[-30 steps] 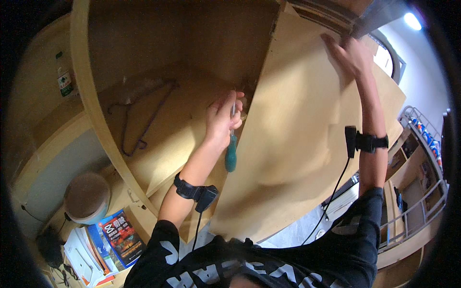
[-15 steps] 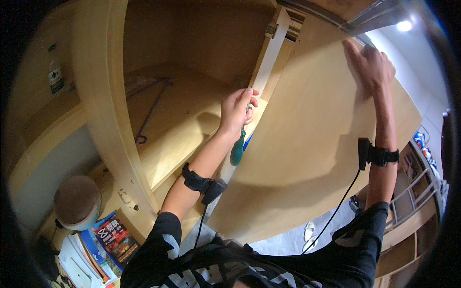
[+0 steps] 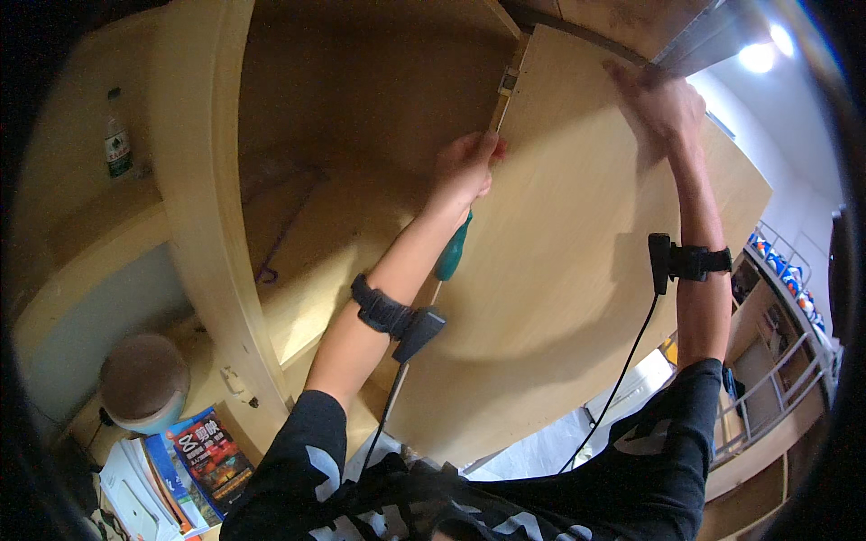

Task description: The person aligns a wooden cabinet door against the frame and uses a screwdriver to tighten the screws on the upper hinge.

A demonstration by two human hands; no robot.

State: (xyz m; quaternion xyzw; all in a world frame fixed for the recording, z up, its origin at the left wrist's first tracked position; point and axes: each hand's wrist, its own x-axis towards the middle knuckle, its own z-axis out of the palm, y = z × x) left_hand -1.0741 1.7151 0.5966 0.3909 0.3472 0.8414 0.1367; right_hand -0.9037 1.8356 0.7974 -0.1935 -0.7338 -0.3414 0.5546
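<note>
A large pale wooden cabinet door [image 3: 559, 252] stands swung out in front of me. My right hand [image 3: 672, 113] grips its far edge, thumb lying on the near face and the other fingers partly out of sight. My left hand [image 3: 466, 169] is closed around a screwdriver by its shaft, at the door's hinge-side edge. The green handle of the screwdriver [image 3: 454, 248] hangs below that fist; its tip is hidden. A metal hinge [image 3: 508, 81] shows on the frame just beyond my left hand.
Inside the dim cabinet lies a purple hanger [image 3: 290, 221]. Left of the post [image 3: 203, 180], a bottle [image 3: 116, 140] stands on a curved shelf. Lower left are a round brown-topped stool [image 3: 144, 383] and books [image 3: 212, 455]. A bunk bed frame [image 3: 780, 383] is at the right.
The door has shifted left, narrowing the gap at its hinge-side edge, and my right hand came with it. My left hand has moved up, still holding the screwdriver.
</note>
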